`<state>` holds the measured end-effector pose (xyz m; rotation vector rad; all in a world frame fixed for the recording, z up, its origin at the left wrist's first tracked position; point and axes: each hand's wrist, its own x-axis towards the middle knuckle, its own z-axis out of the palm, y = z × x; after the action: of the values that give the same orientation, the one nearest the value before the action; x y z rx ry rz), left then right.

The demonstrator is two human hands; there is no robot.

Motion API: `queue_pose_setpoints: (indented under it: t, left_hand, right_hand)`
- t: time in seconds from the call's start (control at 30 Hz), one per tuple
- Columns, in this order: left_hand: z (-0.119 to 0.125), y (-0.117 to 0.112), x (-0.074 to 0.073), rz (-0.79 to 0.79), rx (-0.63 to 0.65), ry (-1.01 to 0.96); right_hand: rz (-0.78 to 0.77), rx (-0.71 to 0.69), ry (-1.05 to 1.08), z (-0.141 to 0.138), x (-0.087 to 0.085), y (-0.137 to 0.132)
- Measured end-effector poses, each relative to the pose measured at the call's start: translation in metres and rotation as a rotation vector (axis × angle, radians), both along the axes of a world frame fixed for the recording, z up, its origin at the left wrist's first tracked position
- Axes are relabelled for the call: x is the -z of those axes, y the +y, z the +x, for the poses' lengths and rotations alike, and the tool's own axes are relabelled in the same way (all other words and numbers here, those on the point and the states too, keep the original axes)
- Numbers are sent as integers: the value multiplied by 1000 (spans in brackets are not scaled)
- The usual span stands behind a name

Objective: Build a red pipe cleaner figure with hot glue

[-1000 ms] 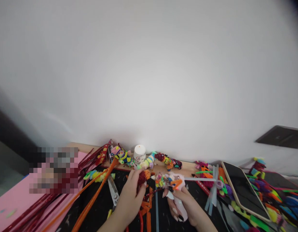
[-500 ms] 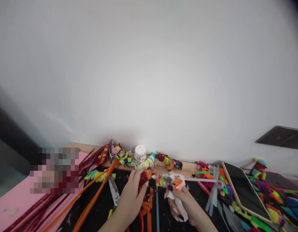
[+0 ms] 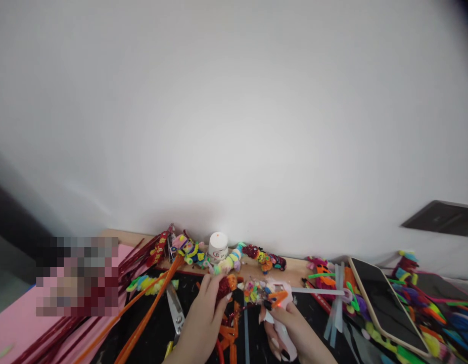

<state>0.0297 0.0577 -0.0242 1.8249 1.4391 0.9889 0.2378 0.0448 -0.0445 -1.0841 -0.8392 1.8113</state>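
My left hand (image 3: 203, 313) is closed around a small pipe-cleaner piece (image 3: 225, 287), glittery red with an orange end. My right hand (image 3: 285, 323) grips a pale pink glue gun (image 3: 287, 291), and a long translucent glue stick (image 3: 317, 291) runs out of it to the right. A bent orange piece (image 3: 278, 298) shows by the right thumb, with a small red light near it. The gun's nose points left, toward the held piece; its tip is lost among a cluster of small colourful bits (image 3: 252, 290). Orange pipe-cleaner pieces (image 3: 231, 333) lie below, between the hands.
Scissors (image 3: 176, 311) lie left of my left hand. Along the wall stand an upturned paper cup (image 3: 218, 246) and several pipe-cleaner figures (image 3: 189, 247). A phone (image 3: 387, 303), glue sticks (image 3: 338, 298) and coloured scraps are on the right. Long red stems (image 3: 63, 323) cross pink paper at left.
The whole view has shifted slightly, so the table things sit a little lower. Both hands keep their holds, and the red and orange piece stays near the gun.
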Motion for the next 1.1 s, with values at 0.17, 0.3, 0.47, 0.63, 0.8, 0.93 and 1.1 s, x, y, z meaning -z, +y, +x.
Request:
queue_pose_setpoints:
  t: [0.17,0.3,0.47,0.63,0.8,0.93,1.1]
  left_hand:
    - [1,0,4,-3,-6,-62]
    - [4,0,3,26,-78,-195]
    - [1,3,-3,43,-78,-293]
    - [-2,5,-4,28,-71,-357]
    - [-1,4,-1,15,-130,-396]
    - [-1,4,-1,36,-158,-401]
    - [-1,3,-3,38,-168,-401]
  right_hand:
    - [-21,-13,15,2,1,0]
    - [-14,9,100,3,2,-3]
    - [31,26,133,5,2,-7]
    - [82,-70,127,11,3,-2]
    - [101,-113,78,12,-7,-5]
    - [76,-74,-37,15,-18,-10]
    - [108,-155,-95,26,-32,-6]
